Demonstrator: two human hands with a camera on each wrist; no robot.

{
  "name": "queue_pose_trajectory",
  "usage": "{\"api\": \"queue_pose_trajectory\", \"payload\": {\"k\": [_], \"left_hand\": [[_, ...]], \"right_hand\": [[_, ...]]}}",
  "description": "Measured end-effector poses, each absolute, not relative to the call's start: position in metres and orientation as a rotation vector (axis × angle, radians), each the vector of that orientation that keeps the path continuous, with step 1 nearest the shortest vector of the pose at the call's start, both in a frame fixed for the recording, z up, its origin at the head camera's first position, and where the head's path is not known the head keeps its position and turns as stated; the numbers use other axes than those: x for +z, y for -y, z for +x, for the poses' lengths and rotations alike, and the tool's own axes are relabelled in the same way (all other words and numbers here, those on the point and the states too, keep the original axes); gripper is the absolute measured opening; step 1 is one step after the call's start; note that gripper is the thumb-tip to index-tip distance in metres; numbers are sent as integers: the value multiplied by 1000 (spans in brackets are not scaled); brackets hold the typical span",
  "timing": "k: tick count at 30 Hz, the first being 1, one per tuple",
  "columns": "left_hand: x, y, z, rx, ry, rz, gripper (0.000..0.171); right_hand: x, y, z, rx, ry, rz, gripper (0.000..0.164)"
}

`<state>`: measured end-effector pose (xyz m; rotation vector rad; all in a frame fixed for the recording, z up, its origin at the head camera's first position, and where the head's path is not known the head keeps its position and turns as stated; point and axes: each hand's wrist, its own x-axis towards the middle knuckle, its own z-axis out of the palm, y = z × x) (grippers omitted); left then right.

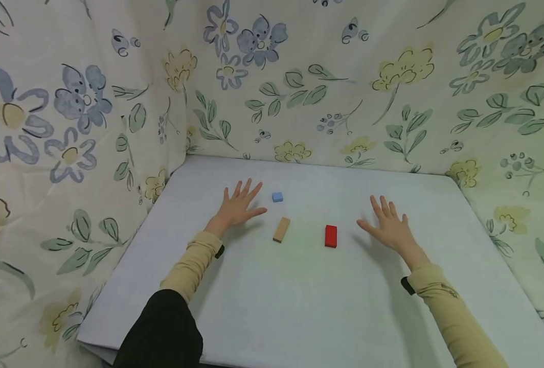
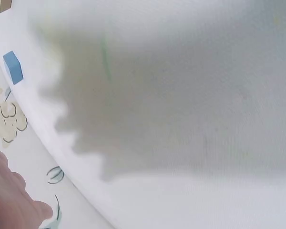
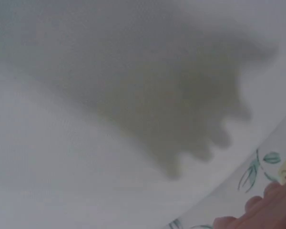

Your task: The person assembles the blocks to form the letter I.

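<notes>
Left hand (image 1: 237, 208), right hand (image 1: 393, 232) were held spread above counter (image 1: 276, 306) | blue block (image 1: 277, 198), tan block (image 1: 281, 230) seen near left | red block (image 1: 331, 236) nearer right

1 blue block (image 1: 277, 197), 1 tan block (image 1: 281, 230), 1 red block (image 1: 331, 236): 3 total. 1 left hand (image 1: 237, 208), 1 right hand (image 1: 391, 230). 1 table (image 1: 299, 306).

The left hand (image 1: 239, 209) and right hand (image 1: 393, 232) are bare. A creased tan left sleeve (image 1: 191, 267) runs beneath a black outer sleeve (image 1: 163, 332); the tan right sleeve (image 1: 458, 317) bears fine dark markings (image 1: 449, 290). A small black device (image 1: 407, 285) shows at each wrist.
</notes>
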<state>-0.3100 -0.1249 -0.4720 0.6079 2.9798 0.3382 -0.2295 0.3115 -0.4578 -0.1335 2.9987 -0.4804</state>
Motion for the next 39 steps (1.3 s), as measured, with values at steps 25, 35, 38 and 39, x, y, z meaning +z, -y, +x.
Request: {"api": "queue_pose_trajectory", "payload": {"k": [25, 35, 38, 39], "left_hand": [[-470, 92, -286, 651, -2743, 862, 83], [-473, 87, -280, 716, -2620, 868, 83], [-474, 86, -279, 736, -2586, 853, 84], [-474, 85, -278, 738, -2578, 848, 84]], "right_hand": [[-479, -280, -219, -713, -2895, -321, 94], [-483, -269, -215, -790, -2835, -373, 90], [-483, -266, -212, -840, -2802, -381, 90], [-483, -265, -211, -864, -2786, -379, 91]]}}
